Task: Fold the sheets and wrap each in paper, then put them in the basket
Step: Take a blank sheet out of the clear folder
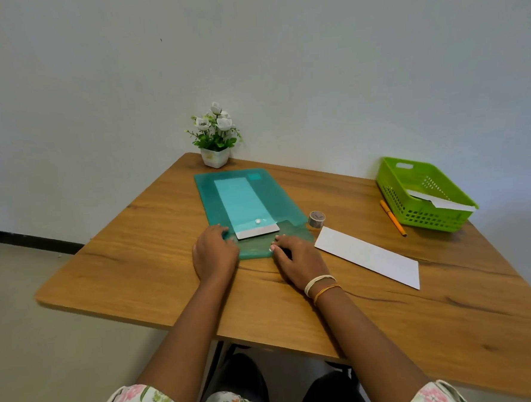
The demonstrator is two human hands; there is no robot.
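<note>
The wooden table (pixel 154 238) bears a teal folder (pixel 214 197); folded sheet (pixel 367 256); tape roll (pixel 316 218); pen (pixel 392 218); green basket (pixel 393 177); flowerpot (pixel 215 157).

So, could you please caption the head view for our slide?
Both hands rest on a green folder holding a white sheet; basket nearby.

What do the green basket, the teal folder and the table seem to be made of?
Basket: moulded plastic, by its even bright green, perforated walls and cut-out handle. Folder: thin translucent plastic, slightly glossy; a sheet shows through it. Table: wood or wood-look laminate, matt, with visible grain and knots; which one is unclear.
</note>
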